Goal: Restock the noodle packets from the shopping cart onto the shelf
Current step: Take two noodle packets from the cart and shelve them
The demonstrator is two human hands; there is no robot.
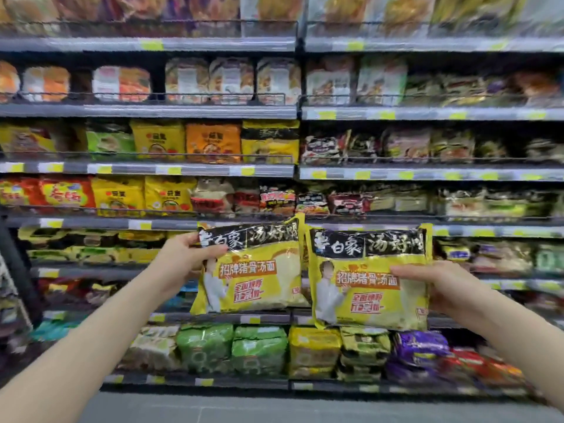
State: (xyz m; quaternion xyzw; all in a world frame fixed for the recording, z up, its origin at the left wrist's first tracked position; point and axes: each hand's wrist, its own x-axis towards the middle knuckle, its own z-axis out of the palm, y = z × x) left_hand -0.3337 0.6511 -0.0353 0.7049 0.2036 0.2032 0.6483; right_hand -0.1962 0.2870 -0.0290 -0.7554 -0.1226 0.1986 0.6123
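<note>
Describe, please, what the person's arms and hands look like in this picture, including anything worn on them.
Both forearms are bare as far as the frame shows: no sleeve or cuff is visible. The left hand and the right hand wear no gloves, and no watch, bracelet or ring can be made out. The nails that show look short and unpainted, though the picture is too soft to be sure.

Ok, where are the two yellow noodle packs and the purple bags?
Left noodle pack (253,270): head view, front middle.
Right noodle pack (369,279): head view, front middle.
Purple bags (418,346): head view, top bag's front.
</note>
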